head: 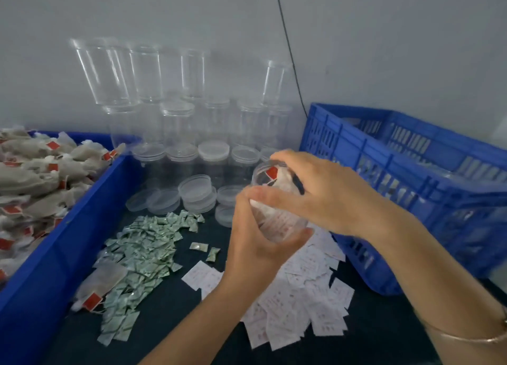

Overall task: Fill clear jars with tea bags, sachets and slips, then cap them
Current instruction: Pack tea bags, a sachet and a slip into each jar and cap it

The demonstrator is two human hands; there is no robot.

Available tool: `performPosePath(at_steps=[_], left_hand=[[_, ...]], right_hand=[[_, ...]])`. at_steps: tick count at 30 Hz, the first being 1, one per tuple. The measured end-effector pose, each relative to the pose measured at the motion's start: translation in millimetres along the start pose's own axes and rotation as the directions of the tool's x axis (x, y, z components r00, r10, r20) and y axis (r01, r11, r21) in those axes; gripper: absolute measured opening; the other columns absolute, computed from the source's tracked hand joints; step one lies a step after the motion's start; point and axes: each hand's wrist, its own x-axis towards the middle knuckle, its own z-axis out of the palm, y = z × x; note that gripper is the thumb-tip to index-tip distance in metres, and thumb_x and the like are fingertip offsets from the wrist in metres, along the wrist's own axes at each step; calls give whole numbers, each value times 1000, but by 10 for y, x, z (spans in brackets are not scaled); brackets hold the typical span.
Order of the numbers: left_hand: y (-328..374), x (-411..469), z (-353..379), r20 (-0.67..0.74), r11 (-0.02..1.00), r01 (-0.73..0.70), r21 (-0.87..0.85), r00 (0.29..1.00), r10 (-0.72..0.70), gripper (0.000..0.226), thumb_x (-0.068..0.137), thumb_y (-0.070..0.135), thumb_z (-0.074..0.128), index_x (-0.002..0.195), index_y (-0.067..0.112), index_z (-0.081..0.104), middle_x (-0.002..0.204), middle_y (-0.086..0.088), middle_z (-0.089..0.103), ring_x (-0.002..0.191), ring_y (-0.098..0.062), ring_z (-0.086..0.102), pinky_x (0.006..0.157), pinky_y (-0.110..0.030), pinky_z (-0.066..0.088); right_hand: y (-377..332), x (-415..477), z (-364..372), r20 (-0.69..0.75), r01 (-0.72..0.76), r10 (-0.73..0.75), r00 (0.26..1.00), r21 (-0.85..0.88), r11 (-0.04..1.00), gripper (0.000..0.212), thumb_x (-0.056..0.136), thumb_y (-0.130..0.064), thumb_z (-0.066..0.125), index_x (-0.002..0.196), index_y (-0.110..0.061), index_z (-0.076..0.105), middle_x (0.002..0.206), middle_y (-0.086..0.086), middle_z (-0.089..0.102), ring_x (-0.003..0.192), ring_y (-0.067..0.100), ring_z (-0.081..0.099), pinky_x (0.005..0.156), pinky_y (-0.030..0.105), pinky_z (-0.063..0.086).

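I logged: jar (277, 223), tilted, gripped by left hand (251, 246) for steadiness; right hand (329, 194), fingers uncurled, covered its mouth, likely tamping tea bags (275, 174).

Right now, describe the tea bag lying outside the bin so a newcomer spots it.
Start at the blue bin of tea bags on the left. Beside its wall, green sachets are heaped on the dark table. The stray tea bag lies on that heap's near-left edge: big, beige, red-tagged, unlike the small green packets.
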Motion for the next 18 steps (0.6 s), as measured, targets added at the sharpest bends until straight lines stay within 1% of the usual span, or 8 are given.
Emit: performPosePath(at_steps=[2,5,8,11,13,15,17,18], left_hand=[[176,197,264,34,999,-26,-35,999,27,80,59,40,89,120,40,39,117,3,57,108,-18,60,80,-45,57],[429,483,614,120,997,-55,-46,991,60,90,62,37,88,134,31,34,127,-2,51,118,-22,54,91,-49,52],[643,673,884,234,989,-83,-126,966,111,97,77,33,79,151,34,15,138,3,47,126,-17,51,105,-46,44],[758,826,1062,260,982,-186,-37,947,189,84,91,27,66,153,30,10,139,24,38,134,-2,36,113,-31,32],[768,927,1125,271,977,-210,38,943,192,72,95,29,59,153,28,17,148,23,31,137,3,28,112,-22,26],[741,1008,1170,307,970,-221,100,934,181,56,97,31,54,148,29,30,149,19,34,128,11,30,104,-9,26],[712,1070,1214,359,951,-267,157,912,197,40,99,31,50,138,29,43,141,19,44,112,17,34,87,4,29],[701,1097,1243,383,941,-293,170,899,211,35,99,30,49,134,28,48,137,18,47,107,15,40,84,5,31]], right_hand=[[167,-21,-268,-16,-34,34,999,30,999,93,62,-98,33,137,-42,42,128,-24,53,107,-5,55,87,27,43],[459,-25,-679,-99,-130,143,985,129,983,80,55,-96,51,116,-44,53,105,-27,58,79,-18,54,70,16,38],[809,10,-1062,-239,-204,265,934,251,946,71,49,-88,54,102,-42,65,95,-21,66,78,-6,60,75,23,44],[1184,83,-1396,-337,-226,330,882,313,923,71,55,-84,57,99,-29,71,81,-11,65,72,7,57,76,33,46],[1463,149,-1559,-383,-269,390,837,334,904,59,67,-78,63,100,-29,68,86,-12,62,83,13,58,79,34,45],[1771,210,-1662,-432,-341,444,785,297,892,50,76,-69,68,109,-31,62,101,-8,61,98,16,58,86,36,48],[2035,240,-1687,-447,-436,487,750,219,873,60,78,-64,72,123,-27,56,111,-4,58,102,19,55,86,34,44],[2155,243,-1676,-448,-482,502,740,168,860,65,77,-61,74,127,-23,53,113,-1,58,102,21,55,84,33,41]])
